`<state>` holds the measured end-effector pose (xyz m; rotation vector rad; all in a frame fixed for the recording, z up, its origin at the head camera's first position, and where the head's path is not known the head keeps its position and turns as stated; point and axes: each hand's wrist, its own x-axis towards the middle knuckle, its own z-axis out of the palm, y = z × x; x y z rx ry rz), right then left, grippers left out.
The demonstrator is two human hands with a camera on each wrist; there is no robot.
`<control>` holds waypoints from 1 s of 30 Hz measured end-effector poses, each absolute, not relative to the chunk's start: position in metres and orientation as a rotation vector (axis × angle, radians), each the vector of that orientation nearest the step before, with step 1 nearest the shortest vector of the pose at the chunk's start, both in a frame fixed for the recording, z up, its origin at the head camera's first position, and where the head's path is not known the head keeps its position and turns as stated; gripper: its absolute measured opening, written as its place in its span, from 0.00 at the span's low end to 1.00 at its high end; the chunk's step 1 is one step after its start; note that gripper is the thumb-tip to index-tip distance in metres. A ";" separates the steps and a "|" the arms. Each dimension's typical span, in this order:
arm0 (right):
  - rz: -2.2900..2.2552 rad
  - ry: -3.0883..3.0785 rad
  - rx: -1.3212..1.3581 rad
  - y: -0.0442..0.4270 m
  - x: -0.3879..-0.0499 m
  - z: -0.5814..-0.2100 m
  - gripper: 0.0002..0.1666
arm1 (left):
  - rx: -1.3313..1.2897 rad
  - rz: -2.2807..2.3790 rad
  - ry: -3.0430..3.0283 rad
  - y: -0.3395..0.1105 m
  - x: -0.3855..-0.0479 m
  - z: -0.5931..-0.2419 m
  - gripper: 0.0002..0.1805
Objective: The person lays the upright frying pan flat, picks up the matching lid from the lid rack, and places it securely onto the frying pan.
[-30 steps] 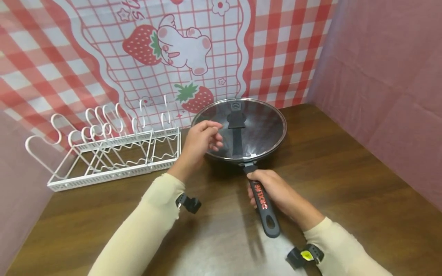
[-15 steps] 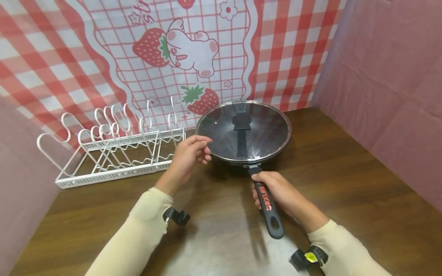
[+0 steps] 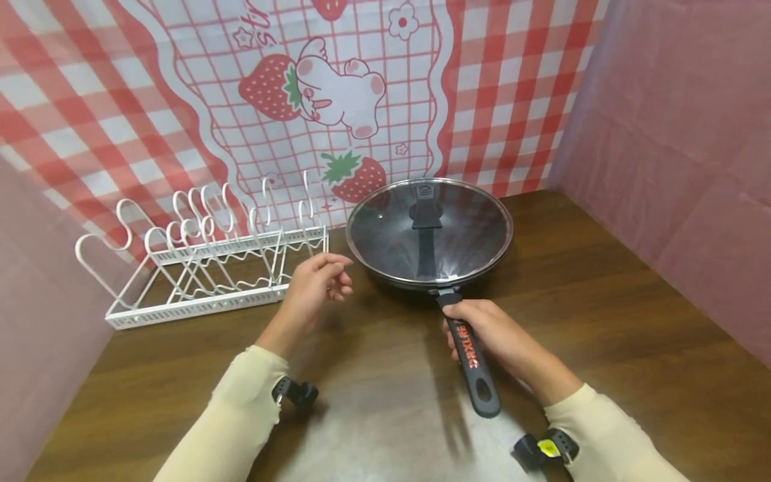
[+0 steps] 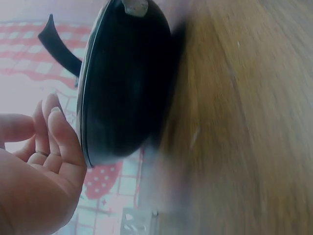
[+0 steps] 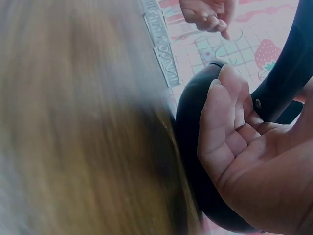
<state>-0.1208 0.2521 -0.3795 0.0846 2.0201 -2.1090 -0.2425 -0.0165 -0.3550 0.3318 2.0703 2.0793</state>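
Observation:
A dark frying pan (image 3: 399, 284) stands at the back of the wooden table, covered by a glass lid (image 3: 385, 244) with a metal rim and an upright black knob (image 3: 426, 213). Its black handle (image 3: 482, 391), marked with red letters, points toward me. My right hand (image 3: 490, 331) grips the handle near the pan, thumb on top and fingers curled below. Left of the pan, my left hand (image 3: 313, 284) hovers apart from it in the head view, fingers loosely bent and holding nothing. The left wrist view shows the pan's dark side (image 4: 122, 88) beyond that hand.
A white wire rack (image 3: 199, 308) with several curved dividers stands at the left rear, close behind my left hand. Red-checked cloth (image 3: 500, 87) hangs behind the pan. A pink cloth wall (image 3: 674, 147) borders the table (image 3: 602, 321) on the right.
My left hand has drawn back from over the lid, to the left and toward me. The right hand keeps its grip on the handle. The head view has shifted slightly.

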 end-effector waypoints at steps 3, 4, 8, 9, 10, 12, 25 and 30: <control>-2.087 2.045 0.049 0.254 -0.120 -0.378 0.19 | 0.306 2.047 2.116 -0.024 -0.242 -0.360 0.12; -2.086 2.045 0.046 0.255 -0.120 -0.378 0.19 | 0.307 2.032 2.136 -0.025 -0.242 -0.362 0.12; -2.088 2.059 0.061 0.257 -0.119 -0.376 0.19 | 0.374 1.921 2.226 -0.027 -0.242 -0.368 0.11; -2.087 2.066 0.066 0.258 -0.119 -0.376 0.19 | 0.400 1.883 2.251 -0.028 -0.242 -0.370 0.11; -2.082 2.076 0.069 0.258 -0.119 -0.375 0.19 | 0.423 1.842 2.280 -0.028 -0.241 -0.371 0.11; -2.065 2.106 0.079 0.259 -0.119 -0.375 0.20 | 0.458 1.766 2.323 -0.029 -0.239 -0.372 0.11; -2.029 2.154 0.086 0.256 -0.120 -0.376 0.21 | 0.577 1.312 2.658 -0.054 -0.237 -0.377 0.12; -2.044 2.168 0.088 0.258 -0.122 -0.377 0.18 | 0.630 1.142 2.790 -0.059 -0.241 -0.374 0.12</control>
